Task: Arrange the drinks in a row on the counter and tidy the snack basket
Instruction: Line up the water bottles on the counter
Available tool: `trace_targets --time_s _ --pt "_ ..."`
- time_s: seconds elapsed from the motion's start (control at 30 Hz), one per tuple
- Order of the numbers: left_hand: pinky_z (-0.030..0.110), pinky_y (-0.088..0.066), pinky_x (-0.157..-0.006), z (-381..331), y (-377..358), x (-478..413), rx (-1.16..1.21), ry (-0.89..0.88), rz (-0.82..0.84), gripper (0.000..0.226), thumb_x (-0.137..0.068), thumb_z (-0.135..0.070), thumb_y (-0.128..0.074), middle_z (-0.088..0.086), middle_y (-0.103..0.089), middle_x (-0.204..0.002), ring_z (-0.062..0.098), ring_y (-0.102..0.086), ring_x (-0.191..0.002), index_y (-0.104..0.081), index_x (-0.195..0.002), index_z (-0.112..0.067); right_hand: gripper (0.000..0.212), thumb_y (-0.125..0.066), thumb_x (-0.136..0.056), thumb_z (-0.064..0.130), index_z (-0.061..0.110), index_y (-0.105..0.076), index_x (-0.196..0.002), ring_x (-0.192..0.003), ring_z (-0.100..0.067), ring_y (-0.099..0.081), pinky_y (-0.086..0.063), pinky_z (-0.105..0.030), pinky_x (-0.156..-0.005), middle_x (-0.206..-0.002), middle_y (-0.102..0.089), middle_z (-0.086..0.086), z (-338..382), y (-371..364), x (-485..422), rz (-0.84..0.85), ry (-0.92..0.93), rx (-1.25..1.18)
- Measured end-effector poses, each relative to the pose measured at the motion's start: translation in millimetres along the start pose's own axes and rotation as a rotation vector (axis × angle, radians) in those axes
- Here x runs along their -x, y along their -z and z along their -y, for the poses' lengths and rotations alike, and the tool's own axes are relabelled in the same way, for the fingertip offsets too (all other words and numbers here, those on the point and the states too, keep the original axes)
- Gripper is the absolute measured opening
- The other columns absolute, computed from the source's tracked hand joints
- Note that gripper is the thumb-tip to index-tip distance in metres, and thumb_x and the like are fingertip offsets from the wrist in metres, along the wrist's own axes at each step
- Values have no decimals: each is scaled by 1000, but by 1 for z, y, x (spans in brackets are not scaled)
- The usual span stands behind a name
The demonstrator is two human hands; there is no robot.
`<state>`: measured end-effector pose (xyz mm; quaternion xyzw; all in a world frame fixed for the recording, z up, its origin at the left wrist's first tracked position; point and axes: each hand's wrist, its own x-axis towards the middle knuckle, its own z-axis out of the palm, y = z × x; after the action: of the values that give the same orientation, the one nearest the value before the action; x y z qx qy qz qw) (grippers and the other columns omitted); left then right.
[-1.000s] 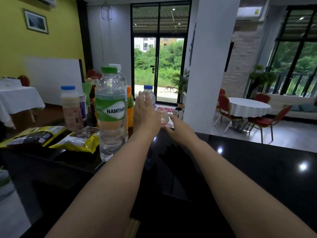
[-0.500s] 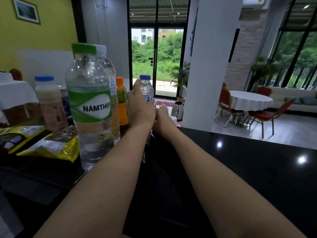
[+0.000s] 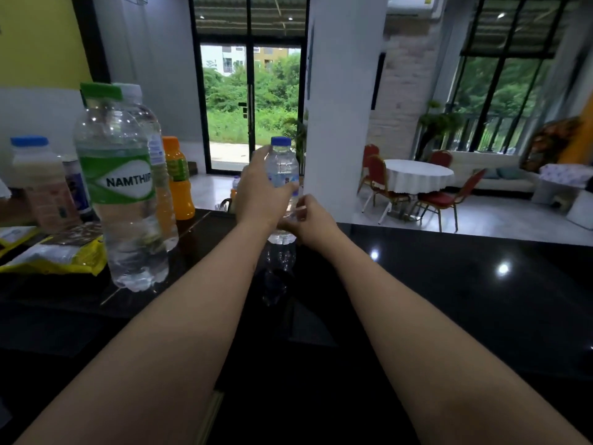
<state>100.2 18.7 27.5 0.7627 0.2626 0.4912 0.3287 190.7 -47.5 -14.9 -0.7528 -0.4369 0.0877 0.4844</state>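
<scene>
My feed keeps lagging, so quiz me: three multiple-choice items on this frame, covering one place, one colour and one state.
1. Where does the orange juice bottle stand relative to the green-capped Namthip water bottle?
A. behind it, to its right
B. in front of it
C. lying on the snack bags

2. What colour is the cap of the small clear water bottle between the hands?
A. green
B. blue
C. orange

3. How is that small bottle?
A. tipped over
B. upright, uncapped
C. upright, capped, left hand around it

A: the orange juice bottle shows past the Namthip water bottle.
B: the small clear water bottle has a blue top.
C: the left hand wraps it; the right hand is at its base.
</scene>
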Motion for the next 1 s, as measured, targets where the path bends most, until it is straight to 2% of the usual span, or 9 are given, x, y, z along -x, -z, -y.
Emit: trace_targets --time_s 0.07,0.13,0.23,0.5,0.67,0.77,0.8,0.9,1.0 --pt "32 -48 -87 -18 -13 17 44 -9 61 74 -74 -25 -79 1 -58 -126 18 -58 -103 -41 -138 -28 62 -77 -78 39 15 -42 -123 -96 -19 -58 -52 -40 -83 -106 -55 2 -11 25 17 -27 0 19" --pt "27 -45 -83 -36 -27 34 80 -22 95 73 -74 -23 -79 0 -60 -121 17 -60 -99 -42 -136 -28 56 -77 -77 41 17 -43 -113 -93 -17 -57 -47 -34 -77 -102 -55 3 -22 48 34 -56 -7 58" --pt "28 -45 -82 -64 -49 56 66 -32 144 72 -74 -25 -79 1 -60 -119 19 -61 -99 -42 -135 -29 51 -77 -77 43 19 -44 -107 -86 -13 -56 -44 -29 -69 -95 -56 5 -38 82 60 -100 -26 90" --pt "41 -50 -94 -136 -126 107 157 -65 306 72 -76 -19 -77 4 -59 -120 20 -62 -101 -40 -136 -26 43 -74 -81 37 18 -44 -107 -75 -8 -53 -40 -26 -60 -86 -54 8 -89 179 114 -207 -66 96" --pt "35 -50 -95 -166 -174 119 120 -93 408 74 -79 -22 -76 8 -54 -130 23 -60 -109 -37 -142 -22 39 -72 -83 35 23 -42 -105 -70 4 -46 -32 -19 -55 -80 -48 18 -117 234 131 -258 -109 135" --pt "16 -46 -75 -177 -202 118 90 -127 450 74 -80 -25 -76 6 -56 -129 14 -58 -102 -36 -142 -23 41 -72 -83 36 23 -42 -107 -72 3 -46 -33 -21 -57 -83 -48 17 -131 260 133 -274 -139 140" --pt "15 -43 -73 -179 -211 117 89 -129 460 73 -80 -25 -75 5 -57 -129 11 -56 -98 -36 -142 -24 42 -73 -82 37 23 -42 -107 -72 3 -46 -33 -20 -57 -83 -48 17 -135 267 132 -281 -145 145" --pt "23 -41 -81 -181 -235 114 112 -117 479 74 -80 -28 -75 3 -59 -128 9 -54 -96 -35 -142 -28 43 -73 -82 38 23 -41 -107 -78 -6 -52 -37 -23 -61 -91 -52 10 -148 284 124 -282 -157 150" --pt "24 -41 -82 -178 -250 108 106 -127 474 74 -80 -30 -75 2 -61 -124 10 -55 -95 -34 -142 -31 44 -72 -82 40 22 -41 -108 -90 -17 -55 -40 -29 -69 -100 -54 3 -156 293 115 -265 -173 161"
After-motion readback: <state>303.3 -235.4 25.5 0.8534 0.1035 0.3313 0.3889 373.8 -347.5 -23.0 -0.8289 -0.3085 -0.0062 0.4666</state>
